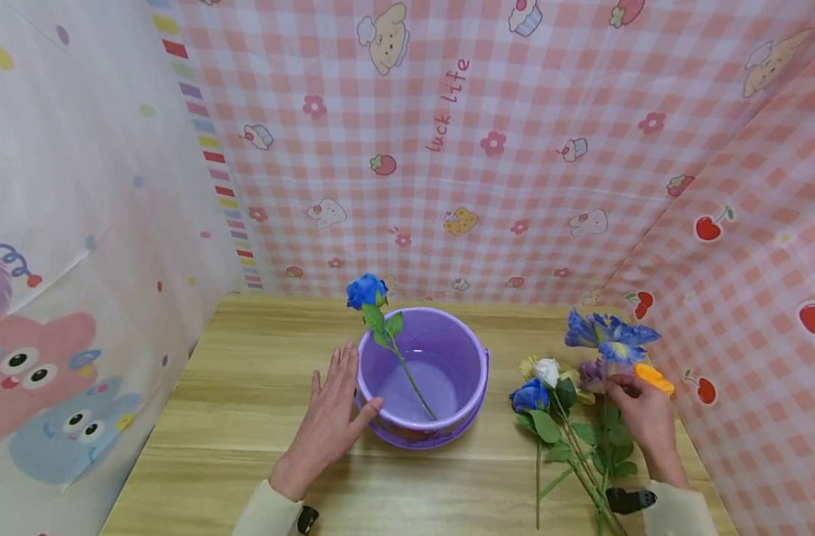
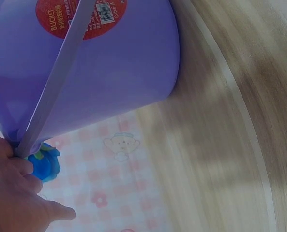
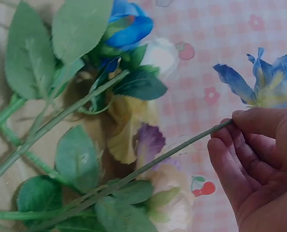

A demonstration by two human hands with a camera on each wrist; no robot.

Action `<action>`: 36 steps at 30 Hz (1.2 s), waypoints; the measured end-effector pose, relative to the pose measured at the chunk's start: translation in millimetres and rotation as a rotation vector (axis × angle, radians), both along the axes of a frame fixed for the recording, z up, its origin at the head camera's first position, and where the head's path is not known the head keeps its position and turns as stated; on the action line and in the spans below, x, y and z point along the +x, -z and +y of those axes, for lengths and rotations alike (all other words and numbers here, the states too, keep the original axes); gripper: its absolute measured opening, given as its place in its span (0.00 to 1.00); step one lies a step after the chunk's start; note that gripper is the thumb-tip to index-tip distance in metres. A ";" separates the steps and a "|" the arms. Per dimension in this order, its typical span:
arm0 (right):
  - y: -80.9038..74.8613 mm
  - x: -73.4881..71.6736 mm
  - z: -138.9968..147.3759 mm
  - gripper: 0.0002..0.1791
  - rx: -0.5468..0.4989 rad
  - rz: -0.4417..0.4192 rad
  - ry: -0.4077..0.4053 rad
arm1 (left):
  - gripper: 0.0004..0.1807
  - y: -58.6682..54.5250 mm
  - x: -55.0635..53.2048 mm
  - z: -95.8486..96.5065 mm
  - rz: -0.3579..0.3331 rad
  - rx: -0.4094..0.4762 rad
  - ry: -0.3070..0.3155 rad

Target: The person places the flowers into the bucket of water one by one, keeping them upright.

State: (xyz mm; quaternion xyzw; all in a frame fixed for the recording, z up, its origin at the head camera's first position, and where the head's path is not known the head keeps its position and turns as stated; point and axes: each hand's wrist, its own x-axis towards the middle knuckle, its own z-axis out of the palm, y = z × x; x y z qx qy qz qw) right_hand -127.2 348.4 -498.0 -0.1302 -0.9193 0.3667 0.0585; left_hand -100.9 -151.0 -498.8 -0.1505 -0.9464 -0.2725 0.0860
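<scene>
A purple bucket (image 1: 423, 435) stands on the table with one blue rose (image 1: 367, 291) leaning in it, its bloom above the far-left rim. My left hand (image 1: 336, 417) lies along the bucket's left side, fingers straight and thumb out at the rim. In the left wrist view, this hand (image 2: 12, 188) is beside the bucket's handle (image 2: 53, 82). My right hand (image 1: 641, 417) pinches the stem of a blue artificial flower with yellow markings (image 1: 611, 335), just below the bloom. The right wrist view shows thumb and fingers on that green stem (image 3: 182, 146).
On the table's right side lie several artificial flowers: a blue rose (image 1: 531, 395), a white flower (image 1: 547, 371), a purple one (image 1: 591, 376) and an orange one (image 1: 655, 378), stems overlapping. Checked cloth (image 1: 440, 193) hangs behind the wooden table (image 1: 246, 387).
</scene>
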 end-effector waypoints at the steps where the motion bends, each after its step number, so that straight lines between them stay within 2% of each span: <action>1: -1.8 -0.2 -0.8 0.21 -0.005 0.004 0.006 | 0.49 -0.4 0.1 0.1 0.002 0.003 0.000; 7: -13.4 -2.1 -6.7 0.21 -0.045 0.058 0.046 | 0.49 -0.8 -0.5 0.2 0.001 -0.003 -0.002; 12: -25.1 -4.8 -13.2 0.19 -0.084 0.155 0.093 | 0.49 -0.8 -2.0 -0.2 -0.006 -0.006 -0.003; 18: -36.3 -5.7 -21.6 0.16 -0.140 0.272 0.101 | 0.49 -0.8 -1.3 -0.4 0.007 0.004 -0.002; 28: -61.7 -2.1 -44.1 0.15 -0.249 0.341 0.126 | 0.49 2.2 -0.2 -0.3 0.026 0.000 -0.002; 36: -74.3 -1.3 -59.9 0.11 -0.430 0.386 0.133 | 0.49 0.7 0.5 -0.6 0.009 0.000 0.002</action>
